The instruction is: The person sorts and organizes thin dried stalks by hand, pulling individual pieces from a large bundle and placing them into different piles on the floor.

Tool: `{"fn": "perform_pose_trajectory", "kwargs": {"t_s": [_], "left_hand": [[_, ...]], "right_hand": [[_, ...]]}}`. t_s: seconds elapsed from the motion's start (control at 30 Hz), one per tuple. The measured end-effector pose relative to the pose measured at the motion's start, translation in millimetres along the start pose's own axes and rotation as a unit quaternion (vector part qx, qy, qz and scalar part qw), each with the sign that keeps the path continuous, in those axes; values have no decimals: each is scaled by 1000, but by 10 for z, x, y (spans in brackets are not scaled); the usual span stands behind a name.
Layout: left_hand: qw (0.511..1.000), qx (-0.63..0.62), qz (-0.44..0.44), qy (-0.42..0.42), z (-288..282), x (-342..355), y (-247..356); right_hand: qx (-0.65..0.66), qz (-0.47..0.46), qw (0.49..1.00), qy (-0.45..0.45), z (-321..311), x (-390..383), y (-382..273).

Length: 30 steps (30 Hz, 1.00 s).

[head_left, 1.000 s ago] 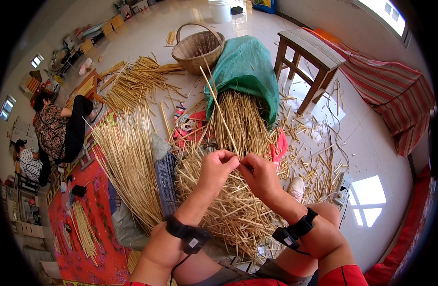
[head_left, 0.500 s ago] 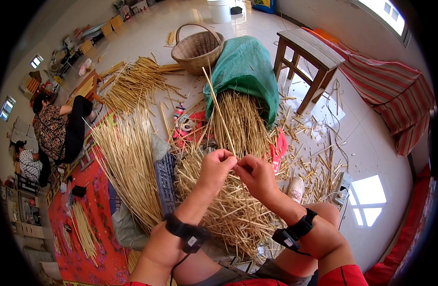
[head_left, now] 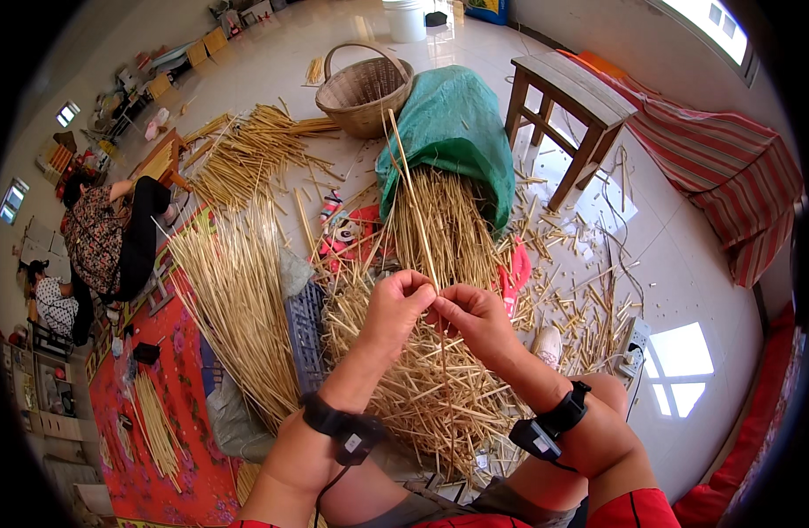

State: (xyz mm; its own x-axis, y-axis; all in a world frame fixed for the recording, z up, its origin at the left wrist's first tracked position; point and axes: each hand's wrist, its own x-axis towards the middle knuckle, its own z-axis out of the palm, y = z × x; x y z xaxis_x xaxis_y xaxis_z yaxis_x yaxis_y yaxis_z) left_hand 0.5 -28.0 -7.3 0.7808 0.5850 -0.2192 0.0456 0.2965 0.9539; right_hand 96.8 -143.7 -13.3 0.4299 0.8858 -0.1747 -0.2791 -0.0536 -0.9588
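A long pale straw stalk (head_left: 410, 189) stands nearly upright between my hands, its top reaching past the mouth of a green sack (head_left: 453, 114). My left hand (head_left: 402, 304) pinches the stalk around its middle. Right against it, my right hand (head_left: 466, 312) has thumb and fingers closed on the same stalk, just below the left fingertips. A thin brown lower length hangs down beneath the hands. Under them spreads a heap of loose straw (head_left: 448, 396). More stalks (head_left: 453, 211) spill from the sack's mouth. On the left, a big bundle of long stalks (head_left: 237, 299) leans on a blue plastic crate (head_left: 306, 334).
A woven basket (head_left: 365, 92) and a wooden stool (head_left: 576, 92) stand beyond. Cut straw pieces (head_left: 589, 317) litter the tiles near a power strip (head_left: 633, 348). A red floral mat (head_left: 149, 352) lies at left, where two people sit. Another pile of stalks (head_left: 255, 158) is farther back.
The stalk has shifted slightly and stands more upright, with its thin lower end now showing below my hands. My right hand has turned a little, its fingers less curled.
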Motion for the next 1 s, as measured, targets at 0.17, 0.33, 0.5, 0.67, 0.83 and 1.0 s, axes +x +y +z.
{"fn": "perform_pose_trajectory", "kwargs": {"t_s": [0.17,0.33,0.5,0.67,0.83,1.0], "left_hand": [[1000,4,10,-7,6,-10,42],[998,52,47,3,30,15,-22],[999,41,31,3,54,-1,60],[1000,-9,13,-13,24,1,85],[993,-97,-45,-43,-29,8,91],[996,-76,-30,-23,-51,36,11]], "right_hand": [[-51,-32,997,38,1,21,47],[-101,-63,991,55,-2,25,83],[-101,-50,992,50,-4,28,74],[-57,-45,997,13,-5,18,17],[-50,-61,997,-11,14,35,45],[-126,-73,988,47,30,25,72]]}}
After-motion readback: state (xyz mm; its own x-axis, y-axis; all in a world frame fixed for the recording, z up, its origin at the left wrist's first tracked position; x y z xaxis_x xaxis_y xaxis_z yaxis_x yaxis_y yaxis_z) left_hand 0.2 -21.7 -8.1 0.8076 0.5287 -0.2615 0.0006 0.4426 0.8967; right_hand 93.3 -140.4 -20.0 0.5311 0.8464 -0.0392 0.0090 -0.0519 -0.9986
